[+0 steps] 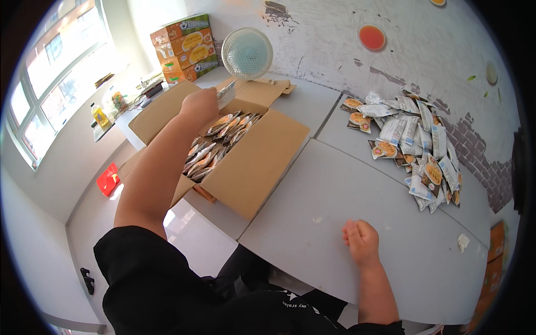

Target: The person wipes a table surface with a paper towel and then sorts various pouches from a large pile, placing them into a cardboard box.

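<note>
My left hand (201,104) reaches over an open cardboard box (268,161) and grips a small sealed packet (227,94) at the box's far side. Inside the box, packets stand on edge in rows, brown with orange labels (234,125); my forearm hides part of the box. Over the grey table (301,197), my right hand (362,242) is curled into a loose fist, with no item visible in it. Farther right lies a heaped pile of the same kind of packet (412,130), some with white backs up, others with printed fronts up.
Against the wall stand a round fan (247,53) and a stack of printed cartons (184,48). A bottle of yellow liquid (99,115) is by the window. A crumpled scrap (463,243) lies on the table's right, a red bag (108,179) on the floor. The box flaps spread outward.
</note>
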`<state>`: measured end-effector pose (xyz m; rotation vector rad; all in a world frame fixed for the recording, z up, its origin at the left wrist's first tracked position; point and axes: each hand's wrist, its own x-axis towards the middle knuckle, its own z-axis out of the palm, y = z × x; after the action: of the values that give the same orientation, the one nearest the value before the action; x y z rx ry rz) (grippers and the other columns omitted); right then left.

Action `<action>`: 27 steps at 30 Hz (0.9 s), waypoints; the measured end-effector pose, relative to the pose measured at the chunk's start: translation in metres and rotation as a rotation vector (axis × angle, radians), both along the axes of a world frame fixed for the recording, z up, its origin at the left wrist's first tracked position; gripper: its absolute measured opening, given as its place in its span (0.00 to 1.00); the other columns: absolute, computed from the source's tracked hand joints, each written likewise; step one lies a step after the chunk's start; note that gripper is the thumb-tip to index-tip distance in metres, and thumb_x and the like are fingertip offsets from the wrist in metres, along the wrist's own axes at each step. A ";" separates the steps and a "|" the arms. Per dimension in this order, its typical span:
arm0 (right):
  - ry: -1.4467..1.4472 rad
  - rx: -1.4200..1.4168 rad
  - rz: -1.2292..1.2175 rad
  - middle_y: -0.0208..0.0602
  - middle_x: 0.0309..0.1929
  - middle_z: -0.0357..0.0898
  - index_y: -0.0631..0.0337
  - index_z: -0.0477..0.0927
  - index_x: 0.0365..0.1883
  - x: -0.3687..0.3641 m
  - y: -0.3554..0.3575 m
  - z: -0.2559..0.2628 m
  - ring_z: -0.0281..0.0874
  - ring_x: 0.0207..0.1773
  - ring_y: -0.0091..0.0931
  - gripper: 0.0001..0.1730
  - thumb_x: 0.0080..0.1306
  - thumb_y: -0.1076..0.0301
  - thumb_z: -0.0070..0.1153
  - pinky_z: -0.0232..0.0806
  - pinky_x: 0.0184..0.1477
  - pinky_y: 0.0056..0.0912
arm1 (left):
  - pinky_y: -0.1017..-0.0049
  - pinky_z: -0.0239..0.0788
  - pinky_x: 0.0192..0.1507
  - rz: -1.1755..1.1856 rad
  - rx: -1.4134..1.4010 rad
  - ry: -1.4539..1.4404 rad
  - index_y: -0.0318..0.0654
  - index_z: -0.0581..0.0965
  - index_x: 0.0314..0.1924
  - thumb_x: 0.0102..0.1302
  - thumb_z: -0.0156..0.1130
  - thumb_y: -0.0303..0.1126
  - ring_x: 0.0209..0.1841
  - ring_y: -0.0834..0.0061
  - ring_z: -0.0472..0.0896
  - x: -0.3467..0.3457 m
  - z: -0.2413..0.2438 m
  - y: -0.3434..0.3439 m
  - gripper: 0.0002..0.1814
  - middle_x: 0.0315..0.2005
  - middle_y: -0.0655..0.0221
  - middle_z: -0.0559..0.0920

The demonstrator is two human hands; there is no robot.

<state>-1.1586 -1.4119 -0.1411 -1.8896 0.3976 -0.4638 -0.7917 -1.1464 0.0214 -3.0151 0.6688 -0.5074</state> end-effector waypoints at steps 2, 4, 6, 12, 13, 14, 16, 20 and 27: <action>0.002 -0.055 0.009 0.32 0.23 0.75 0.64 0.74 0.23 0.001 -0.003 -0.004 0.72 0.26 0.20 0.22 0.73 0.56 0.50 0.66 0.29 0.23 | 0.62 0.74 0.45 0.087 0.061 0.057 0.39 0.77 0.45 0.63 0.58 0.34 0.45 0.58 0.83 0.021 -0.017 0.007 0.12 0.41 0.57 0.84; 0.005 -0.058 0.002 0.33 0.23 0.76 0.64 0.74 0.23 0.003 -0.003 -0.006 0.72 0.26 0.21 0.22 0.72 0.56 0.51 0.67 0.30 0.24 | 0.62 0.74 0.46 0.149 0.102 0.090 0.39 0.78 0.44 0.63 0.58 0.33 0.46 0.59 0.83 0.039 -0.034 0.009 0.11 0.42 0.58 0.84; 0.002 -0.012 -0.028 0.35 0.23 0.77 0.63 0.72 0.21 0.003 -0.003 -0.007 0.73 0.27 0.25 0.21 0.71 0.59 0.53 0.66 0.32 0.29 | 0.62 0.74 0.47 0.185 0.113 0.116 0.39 0.79 0.43 0.63 0.57 0.33 0.47 0.59 0.83 0.059 -0.052 0.008 0.11 0.42 0.58 0.84; 0.009 -0.091 0.058 0.34 0.25 0.76 0.64 0.75 0.24 0.003 -0.008 -0.010 0.73 0.25 0.20 0.22 0.73 0.56 0.49 0.68 0.29 0.24 | 0.62 0.73 0.52 0.233 0.068 0.209 0.37 0.80 0.46 0.65 0.58 0.37 0.50 0.57 0.82 0.104 -0.092 0.000 0.14 0.46 0.54 0.83; 0.022 -0.105 0.066 0.34 0.25 0.76 0.64 0.75 0.25 0.004 -0.009 -0.010 0.73 0.25 0.20 0.22 0.73 0.56 0.49 0.68 0.29 0.24 | 0.62 0.72 0.52 0.210 0.082 0.231 0.36 0.80 0.46 0.65 0.57 0.37 0.51 0.56 0.81 0.113 -0.099 0.002 0.15 0.47 0.54 0.83; 0.034 -0.119 0.077 0.34 0.25 0.76 0.65 0.76 0.25 0.005 -0.009 -0.010 0.73 0.25 0.20 0.21 0.73 0.57 0.49 0.68 0.29 0.24 | 0.62 0.72 0.53 0.188 0.096 0.253 0.35 0.80 0.47 0.65 0.57 0.37 0.52 0.56 0.81 0.122 -0.106 0.005 0.16 0.48 0.55 0.82; 0.053 -0.099 0.065 0.34 0.24 0.74 0.64 0.75 0.24 0.002 -0.008 -0.008 0.71 0.25 0.22 0.20 0.71 0.58 0.51 0.66 0.30 0.26 | 0.62 0.69 0.56 0.152 0.068 0.343 0.34 0.77 0.52 0.66 0.55 0.42 0.56 0.55 0.78 0.126 -0.111 -0.001 0.22 0.52 0.53 0.79; 0.064 -0.020 0.044 0.33 0.22 0.70 0.62 0.74 0.23 -0.002 -0.006 -0.011 0.67 0.26 0.26 0.18 0.69 0.60 0.56 0.63 0.30 0.30 | 0.62 0.58 0.67 0.150 -0.061 0.646 0.33 0.58 0.71 0.66 0.46 0.65 0.68 0.53 0.65 0.114 -0.093 -0.030 0.47 0.68 0.49 0.64; 0.111 -0.068 0.133 0.32 0.23 0.71 0.62 0.78 0.27 0.004 -0.002 0.004 0.69 0.28 0.27 0.16 0.68 0.59 0.56 0.64 0.32 0.32 | 0.63 0.67 0.57 0.147 0.279 0.448 0.36 0.82 0.45 0.65 0.51 0.56 0.55 0.57 0.78 0.115 -0.066 -0.043 0.29 0.48 0.49 0.81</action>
<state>-1.1542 -1.4140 -0.1369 -1.9993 0.3302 -0.2874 -0.6762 -1.1894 -0.0449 -2.8862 0.4703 0.2566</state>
